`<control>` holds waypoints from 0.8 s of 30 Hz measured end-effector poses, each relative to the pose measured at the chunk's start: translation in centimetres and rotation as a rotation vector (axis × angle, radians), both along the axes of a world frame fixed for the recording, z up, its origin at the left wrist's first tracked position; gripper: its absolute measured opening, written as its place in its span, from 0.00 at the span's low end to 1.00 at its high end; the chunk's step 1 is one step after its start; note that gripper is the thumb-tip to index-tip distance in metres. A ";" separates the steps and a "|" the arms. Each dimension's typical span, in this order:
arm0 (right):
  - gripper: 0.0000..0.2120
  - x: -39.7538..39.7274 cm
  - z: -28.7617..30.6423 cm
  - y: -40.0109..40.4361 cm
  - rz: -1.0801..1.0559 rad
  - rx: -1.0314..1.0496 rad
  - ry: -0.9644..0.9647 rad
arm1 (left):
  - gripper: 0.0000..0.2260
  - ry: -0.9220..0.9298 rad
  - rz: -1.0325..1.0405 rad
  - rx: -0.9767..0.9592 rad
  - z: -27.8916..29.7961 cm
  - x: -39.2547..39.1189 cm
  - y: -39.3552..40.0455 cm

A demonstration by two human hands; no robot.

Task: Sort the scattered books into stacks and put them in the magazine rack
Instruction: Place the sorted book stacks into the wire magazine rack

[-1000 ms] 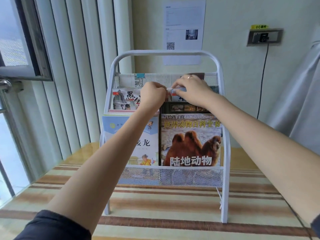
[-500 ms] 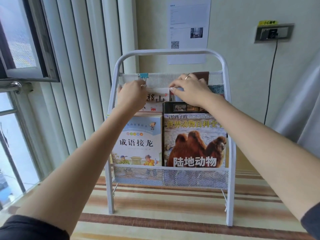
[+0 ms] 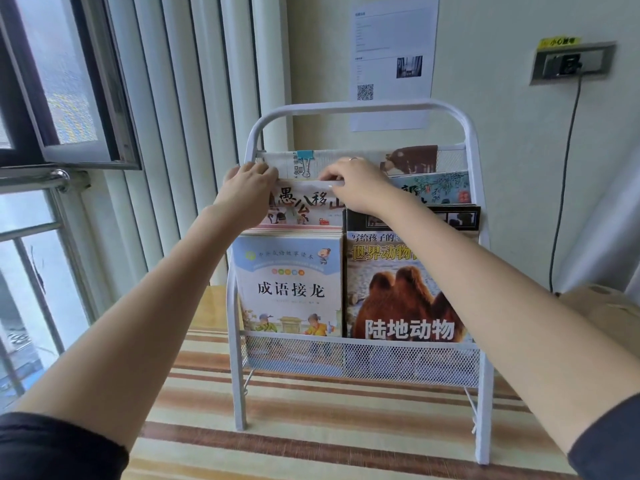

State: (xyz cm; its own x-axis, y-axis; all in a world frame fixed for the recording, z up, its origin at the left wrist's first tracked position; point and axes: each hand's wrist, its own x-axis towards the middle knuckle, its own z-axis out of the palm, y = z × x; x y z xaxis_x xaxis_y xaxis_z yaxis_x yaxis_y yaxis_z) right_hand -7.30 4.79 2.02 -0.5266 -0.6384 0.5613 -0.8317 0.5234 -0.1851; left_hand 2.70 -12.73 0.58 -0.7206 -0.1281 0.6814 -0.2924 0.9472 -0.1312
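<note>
On a striped table stands one white metal magazine rack with a rounded top bar and three stepped tiers, each holding books that face forward.

Two books sit side by side in the lowest tier, behind a mesh front. On the left is a pale blue book with cartoon children; touching it on the right is a camel book showing a brown two-humped camel.

Two more covers show in the middle tier. One is a picture book with large black characters, at the left; the other is a green-leafed book at the right, partly hidden by an arm.

The top tier holds a newspaper fastened with one blue clip, and one brown-covered book to its right.

Two bare hands reach up to the picture book. The left hand has its fingers curled over the book's top left corner, gripping it. The right hand has its fingers curled over the same book's top edge near the middle, pinching it; one ring shows on a finger. Both forearms end in dark sleeves at the bottom corners.

Behind the rack, one printed sheet with a square code hangs on the wall. One wall socket is at the upper right, with a cable running down from it. A window and pale vertical blinds fill the left side.
</note>
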 end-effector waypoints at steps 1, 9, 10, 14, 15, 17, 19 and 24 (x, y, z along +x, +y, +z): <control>0.22 0.0 0.0 0.0 0.002 0.003 0.002 | 0.16 -0.004 -0.022 0.010 -0.2 0.2 -0.2; 0.14 6.2 -3.1 1.6 -0.007 -0.530 0.231 | 0.21 0.235 -0.498 0.918 -0.1 3.3 -0.1; 0.14 7.6 -4.3 1.8 0.031 -0.573 0.269 | 0.21 0.319 -0.623 1.012 -1.5 4.2 -0.1; 0.25 9.9 -7.1 0.3 -0.076 0.063 0.356 | 0.20 0.276 -0.519 0.789 -7.7 5.3 1.0; 0.27 10.0 -7.0 0.0 -0.123 0.167 0.357 | 0.21 0.271 -0.423 0.622 -8.2 5.1 1.1; 0.28 10.1 -6.2 -0.5 -0.181 0.247 0.375 | 0.25 0.230 -0.287 0.399 -7.1 4.8 1.2; 0.30 10.1 -5.4 -0.8 -0.213 0.295 0.414 | 0.30 0.090 -0.212 0.344 -5.0 5.2 1.5; 0.43 9.2 -4.5 -2.0 -0.259 0.382 0.310 | 0.21 0.050 -0.192 0.318 -4.4 5.6 2.0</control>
State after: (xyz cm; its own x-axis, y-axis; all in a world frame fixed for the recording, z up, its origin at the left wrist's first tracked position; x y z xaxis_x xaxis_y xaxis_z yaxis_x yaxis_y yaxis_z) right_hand 1.88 2.78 -2.53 -0.5406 -0.6983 0.4692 -0.6521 0.7002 0.2907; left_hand 8.32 -10.75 -3.80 -0.7185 -0.2047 0.6647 -0.1043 0.9766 0.1880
